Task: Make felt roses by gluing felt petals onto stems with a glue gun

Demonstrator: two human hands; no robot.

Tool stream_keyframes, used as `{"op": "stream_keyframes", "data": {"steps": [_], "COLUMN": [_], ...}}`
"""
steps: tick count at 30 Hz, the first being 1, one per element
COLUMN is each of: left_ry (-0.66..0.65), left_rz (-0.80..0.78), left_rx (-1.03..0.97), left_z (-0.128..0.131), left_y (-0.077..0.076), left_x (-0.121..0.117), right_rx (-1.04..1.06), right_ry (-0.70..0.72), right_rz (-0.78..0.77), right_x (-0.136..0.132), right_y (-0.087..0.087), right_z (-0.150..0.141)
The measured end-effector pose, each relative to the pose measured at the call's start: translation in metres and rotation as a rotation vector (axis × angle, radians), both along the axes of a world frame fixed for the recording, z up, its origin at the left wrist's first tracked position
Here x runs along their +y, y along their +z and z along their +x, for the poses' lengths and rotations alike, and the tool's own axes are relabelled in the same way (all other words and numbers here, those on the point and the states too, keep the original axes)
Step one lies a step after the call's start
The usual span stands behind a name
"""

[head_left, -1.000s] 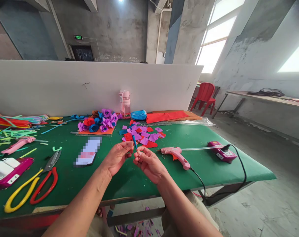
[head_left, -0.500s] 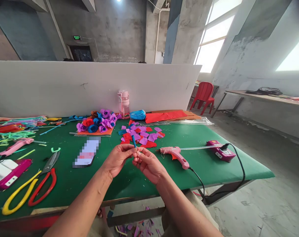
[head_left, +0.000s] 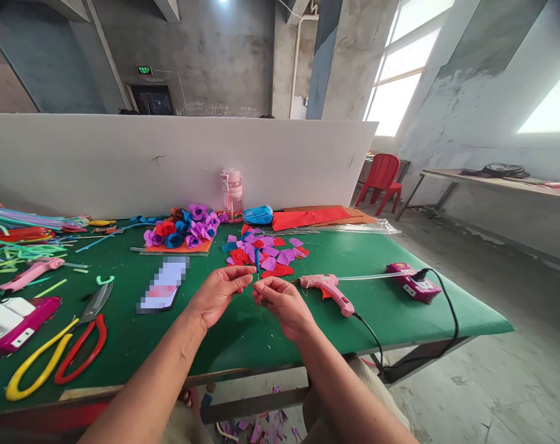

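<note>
My right hand (head_left: 282, 302) pinches a thin wire stem (head_left: 260, 303) between thumb and fingers. A narrow roll of blue crepe paper (head_left: 257, 259) stands upright at the stem's top. My left hand (head_left: 222, 293) is closed, thumb against fingers, with its tips right beside the base of the blue roll. What lies between those tips, if anything, is hidden. Just beyond the hands lies a loose heap of purple, red and blue paper petals (head_left: 271, 251). A pink hot glue gun (head_left: 329, 290) rests to the right of my right hand.
Scissors (head_left: 92, 317), a phone (head_left: 164, 285) and a second pink glue gun (head_left: 32, 274) lie left on the green table (head_left: 234, 345). Finished paper flowers (head_left: 187, 228) sit behind. A pink bottle (head_left: 232, 191) stands by the white partition. A power strip (head_left: 412, 285) feeds a trailing cord.
The blue roll has straightened from a leftward tilt and risen slightly. My fingertips have drifted a little apart, so more of the thin stem shows.
</note>
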State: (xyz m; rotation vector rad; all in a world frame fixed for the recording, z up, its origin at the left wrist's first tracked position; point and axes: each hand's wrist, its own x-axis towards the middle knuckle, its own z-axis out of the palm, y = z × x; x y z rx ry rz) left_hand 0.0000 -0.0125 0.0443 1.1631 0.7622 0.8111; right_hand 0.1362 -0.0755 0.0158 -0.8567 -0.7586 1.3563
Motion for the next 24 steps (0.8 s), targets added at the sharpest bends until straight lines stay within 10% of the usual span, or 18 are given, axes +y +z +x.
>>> {"op": "stream_keyframes", "data": {"steps": [24], "left_ry": [-0.064], "left_rz": [-0.076], "left_rx": [-0.114], "left_z": [0.003], "left_y": [-0.003], "left_x": [0.001], "right_rx": [0.080], "right_ry": [0.083], "right_rz": [-0.050], "right_x": [-0.002], "right_y": [0.001], "right_z": [-0.002]}}
